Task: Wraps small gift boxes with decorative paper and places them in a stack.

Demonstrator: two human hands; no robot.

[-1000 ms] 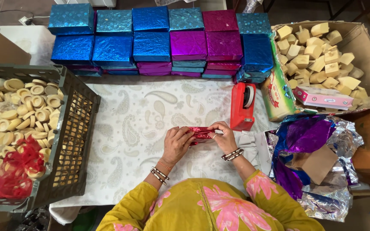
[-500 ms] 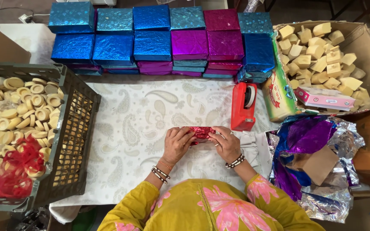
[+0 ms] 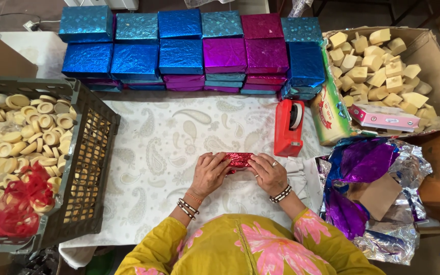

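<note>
A small package in shiny red foil (image 3: pixel 239 160) lies on the white paisley cloth (image 3: pixel 164 147) in front of me. My left hand (image 3: pixel 209 173) presses on its left end and my right hand (image 3: pixel 267 173) grips its right end, fingers folded over the foil. Most of the package is hidden under my fingers. Bracelets sit on both wrists, and yellow flowered sleeves show below.
A red tape dispenser (image 3: pixel 289 128) stands just beyond my right hand. Stacked blue and purple foil boxes (image 3: pixel 194 51) line the back. A dark crate (image 3: pixel 85 168) of round tan pieces is left. A cardboard box (image 3: pixel 429 56) of tan blocks and loose foil sheets (image 3: pixel 367 188) are right.
Both hands have closed in further over the red package and cover more of it. It stays at the same spot on the cloth.
</note>
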